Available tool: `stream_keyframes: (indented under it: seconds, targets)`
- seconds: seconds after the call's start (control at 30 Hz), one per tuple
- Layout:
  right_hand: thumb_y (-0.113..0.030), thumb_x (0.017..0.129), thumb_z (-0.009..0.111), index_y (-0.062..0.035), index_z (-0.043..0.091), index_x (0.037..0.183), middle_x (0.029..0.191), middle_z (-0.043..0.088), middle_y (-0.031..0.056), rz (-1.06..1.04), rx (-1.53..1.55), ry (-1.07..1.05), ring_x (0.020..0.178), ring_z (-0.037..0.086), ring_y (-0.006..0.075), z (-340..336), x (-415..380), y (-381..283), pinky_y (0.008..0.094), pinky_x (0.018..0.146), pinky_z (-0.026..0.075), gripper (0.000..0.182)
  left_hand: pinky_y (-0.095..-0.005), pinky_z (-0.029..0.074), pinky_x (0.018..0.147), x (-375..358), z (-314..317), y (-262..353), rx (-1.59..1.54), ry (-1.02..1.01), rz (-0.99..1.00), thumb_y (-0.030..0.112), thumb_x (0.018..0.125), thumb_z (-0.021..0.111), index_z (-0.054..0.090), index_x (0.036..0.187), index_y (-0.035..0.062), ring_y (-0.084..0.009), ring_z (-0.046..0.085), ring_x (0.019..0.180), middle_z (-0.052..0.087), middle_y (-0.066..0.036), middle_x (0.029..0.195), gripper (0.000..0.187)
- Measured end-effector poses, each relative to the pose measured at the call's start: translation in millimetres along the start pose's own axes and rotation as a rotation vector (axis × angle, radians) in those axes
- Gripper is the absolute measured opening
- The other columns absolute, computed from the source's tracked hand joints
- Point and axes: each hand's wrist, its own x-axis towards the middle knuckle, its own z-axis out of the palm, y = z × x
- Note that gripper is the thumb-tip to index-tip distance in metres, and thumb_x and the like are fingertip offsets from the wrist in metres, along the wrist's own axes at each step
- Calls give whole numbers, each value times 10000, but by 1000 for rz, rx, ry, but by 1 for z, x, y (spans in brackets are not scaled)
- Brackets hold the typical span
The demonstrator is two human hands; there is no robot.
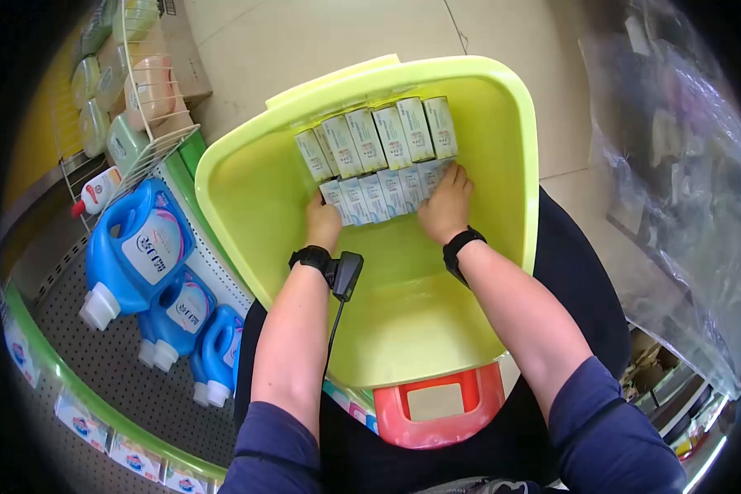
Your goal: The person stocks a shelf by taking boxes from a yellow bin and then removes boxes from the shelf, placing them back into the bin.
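Inside a yellow-green plastic basket, small white cartons stand in two rows. The far row of cartons has yellow-green lower edges. A nearer row of pale blue-and-white cartons sits against it. My left hand grips the left end of the nearer row, its fingers partly hidden behind the cartons. At the right end my right hand presses with its fingers curled round the last carton. The row is squeezed between both hands.
A shelf on the left carries several blue detergent jugs. Above them, a wire rack holds bottles. Below the basket is a red stool. Clear plastic sheeting covers goods on the right.
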Motion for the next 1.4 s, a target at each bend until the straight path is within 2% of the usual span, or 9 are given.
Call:
stream_keyframes:
  seconds: [0.27, 0.37, 0.47, 0.53, 0.67, 0.87, 1.07, 1.23, 1.4]
  targets:
    - [18, 718, 584, 74, 284, 1359, 1351, 390, 269, -14, 254, -229, 1280, 359, 400, -6, -12, 21, 427, 1090, 287, 709, -320, 427, 916, -42, -6, -13, -136, 38, -200, -50, 807, 356, 551, 1207, -28, -254, 581, 1066, 630, -157, 1133, 446]
    - [48, 731, 533, 74, 308, 1357, 1382, 365, 283, -25, 385, -264, 1300, 351, 404, 2, -25, 38, 402, 1097, 285, 666, -328, 415, 944, -48, -4, -36, -111, 32, -154, -72, 800, 370, 415, 1329, -29, -259, 563, 1102, 599, -161, 1185, 532]
    - [55, 735, 508, 82, 309, 1364, 1405, 344, 290, -24, 377, -160, 1308, 347, 406, 18, -37, 54, 384, 1102, 284, 660, -350, 356, 1028, -55, -5, -50, -30, 12, -25, -97, 764, 435, 241, 1419, -16, -298, 467, 1232, 485, -210, 1315, 688]
    - [56, 738, 507, 82, 288, 1377, 1407, 343, 292, 24, 367, -199, 1309, 351, 400, 12, -50, 55, 380, 1098, 292, 676, -384, 269, 1105, -67, -4, -48, 342, 98, 322, -91, 717, 557, 165, 1447, 5, -362, 301, 1345, 306, -253, 1426, 834]
    - [32, 752, 533, 79, 258, 1393, 1398, 358, 296, 178, 354, -306, 1304, 368, 389, 5, -64, 58, 385, 1084, 315, 699, -420, 218, 1137, -93, -7, -20, 721, 34, 363, 5, 630, 759, 185, 1442, 14, -421, 166, 1377, 141, -249, 1485, 994]
    - [4, 769, 544, 48, 264, 1404, 1397, 364, 284, 187, 330, -342, 1295, 375, 395, 18, -68, 76, 392, 1079, 322, 695, -466, 206, 1133, -91, -2, -15, 1025, -57, 496, 154, 592, 832, 181, 1452, 41, -391, 147, 1395, 152, -208, 1506, 1084]
    - [4, 760, 527, 33, 341, 1351, 1330, 422, 272, 142, 303, -324, 1245, 400, 413, 6, -79, 71, 410, 1051, 351, 621, -564, 274, 1038, -78, 23, -1, 1308, -92, 414, 290, 561, 851, 244, 1438, 87, -351, 212, 1374, 254, -135, 1478, 1086]
    - [-23, 734, 554, 54, 433, 1256, 1204, 509, 282, 82, 295, -414, 1185, 448, 407, -22, -82, 52, 434, 1016, 380, 541, -552, 314, 995, -72, 20, -10, 1336, -71, 467, 273, 560, 852, 285, 1423, 100, -340, 261, 1346, 312, -108, 1443, 1047]
    - [-52, 724, 582, 82, 355, 1307, 1272, 446, 302, -45, 234, -353, 1214, 416, 425, -38, -68, 36, 439, 1036, 359, 640, -559, 311, 999, -72, 22, -4, 1311, -57, 489, 259, 556, 856, 297, 1421, 109, -340, 269, 1344, 309, -106, 1445, 1041]
